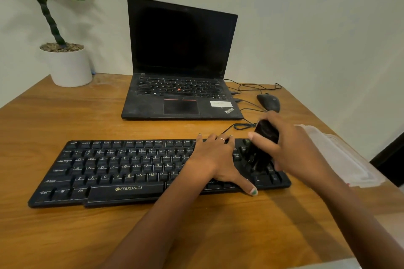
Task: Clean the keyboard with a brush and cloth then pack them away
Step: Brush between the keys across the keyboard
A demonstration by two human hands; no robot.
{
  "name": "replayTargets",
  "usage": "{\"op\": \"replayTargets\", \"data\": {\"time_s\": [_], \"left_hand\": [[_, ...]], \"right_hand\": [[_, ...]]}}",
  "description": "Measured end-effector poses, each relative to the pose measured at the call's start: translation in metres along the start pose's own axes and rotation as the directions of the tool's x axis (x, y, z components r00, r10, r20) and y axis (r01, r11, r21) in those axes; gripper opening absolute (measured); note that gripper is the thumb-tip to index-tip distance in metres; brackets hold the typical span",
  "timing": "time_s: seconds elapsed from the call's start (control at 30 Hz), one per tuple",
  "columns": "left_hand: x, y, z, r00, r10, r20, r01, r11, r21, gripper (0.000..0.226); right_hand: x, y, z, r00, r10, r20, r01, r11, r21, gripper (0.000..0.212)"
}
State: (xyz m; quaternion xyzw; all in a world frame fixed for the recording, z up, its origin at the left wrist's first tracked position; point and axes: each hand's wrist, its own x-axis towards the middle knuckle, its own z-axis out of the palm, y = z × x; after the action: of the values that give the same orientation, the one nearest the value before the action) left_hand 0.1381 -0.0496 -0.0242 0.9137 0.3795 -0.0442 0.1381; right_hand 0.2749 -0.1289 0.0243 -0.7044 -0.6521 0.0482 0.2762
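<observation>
L hand (pixel 215 159) flat on keyboard (pixel 122 170) R end, R hand (pixel 293 150) gripping brush (pixel 263 146)

The black keyboard (pixel 131 170) lies flat on the wooden surface (pixel 65 120) in front of me, its long side running from nine to three o'clock. I hold the black brush (pixel 261 148) upright over its three o'clock end, bristles down on the keys.

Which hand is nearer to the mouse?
Right. The right hand, gripping the brush, is just in front of the mouse; the left hand rests farther away on the keyboard.
</observation>
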Motion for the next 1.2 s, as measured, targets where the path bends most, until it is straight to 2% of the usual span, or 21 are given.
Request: {"op": "replayTargets", "data": {"time_s": [0.07, 0.23, 0.33, 0.47, 0.6, 0.73, 0.8, 0.9, 0.93, 0.97, 1.1, 1.17, 1.2], "left_hand": [[-0.001, 0.000, -0.001, 1.000, -0.002, 0.000, 0.002, 1.000, 0.006, 0.133], [-0.008, -0.006, -0.002, 1.000, -0.010, -0.011, 0.011, 0.999, 0.038, 0.137], [-0.019, -0.021, -0.005, 0.999, -0.038, -0.011, 0.039, 0.995, 0.094, 0.138], [-0.029, -0.038, -0.005, 0.998, -0.056, 0.006, 0.055, 0.995, 0.086, 0.137], [-0.029, -0.041, -0.002, 1.000, -0.027, -0.006, 0.027, 0.999, 0.045, 0.137], [-0.028, -0.043, 0.000, 1.000, -0.026, -0.014, 0.026, 1.000, 0.015, 0.138], [-0.029, -0.043, 0.001, 0.999, -0.028, -0.021, 0.028, 1.000, 0.011, 0.138], [-0.029, -0.043, 0.002, 0.999, -0.028, -0.028, 0.029, 0.999, 0.016, 0.138], [-0.029, -0.043, 0.002, 0.999, -0.028, -0.028, 0.028, 1.000, 0.013, 0.138], [-0.029, -0.043, 0.003, 0.999, -0.027, -0.029, 0.027, 1.000, 0.008, 0.138], [-0.029, -0.043, 0.003, 0.999, -0.029, -0.040, 0.029, 1.000, 0.002, 0.138], [-0.028, -0.043, 0.002, 0.998, -0.035, -0.046, 0.035, 0.999, 0.007, 0.137], [-0.028, -0.043, 0.002, 0.998, -0.035, -0.044, 0.036, 0.999, 0.008, 0.137]], "right_hand": [[-0.003, -0.001, -0.002, 1.000, 0.000, 0.022, 0.000, 1.000, -0.028, 0.023], [0.002, 0.011, -0.006, 0.992, 0.099, -0.079, -0.101, 0.995, -0.019, 0.025], [0.000, 0.008, -0.006, 0.998, 0.042, -0.056, -0.045, 0.998, -0.052, 0.023], [0.005, 0.003, -0.004, 1.000, 0.001, -0.030, -0.002, 0.999, -0.044, 0.020], [0.020, -0.001, 0.018, 0.989, -0.049, -0.136, 0.048, 0.999, -0.010, 0.019], [0.038, -0.003, 0.035, 0.976, -0.010, -0.215, 0.020, 0.999, 0.043, 0.021], [0.041, -0.007, 0.028, 0.992, 0.024, -0.125, -0.021, 0.999, 0.026, 0.021], [0.037, -0.013, 0.012, 0.991, 0.062, 0.116, -0.057, 0.997, -0.046, 0.020], [0.036, -0.015, 0.011, 0.988, 0.068, 0.142, -0.057, 0.995, -0.081, 0.021], [0.035, -0.016, 0.014, 0.992, 0.064, 0.111, -0.052, 0.993, -0.109, 0.021], [0.036, -0.015, 0.043, 0.972, -0.009, -0.237, 0.004, 1.000, -0.025, 0.024], [0.038, -0.014, 0.042, 0.975, -0.001, -0.223, 0.004, 1.000, 0.012, 0.023], [0.038, -0.014, 0.035, 0.989, 0.021, -0.148, -0.019, 1.000, 0.012, 0.022]]}}
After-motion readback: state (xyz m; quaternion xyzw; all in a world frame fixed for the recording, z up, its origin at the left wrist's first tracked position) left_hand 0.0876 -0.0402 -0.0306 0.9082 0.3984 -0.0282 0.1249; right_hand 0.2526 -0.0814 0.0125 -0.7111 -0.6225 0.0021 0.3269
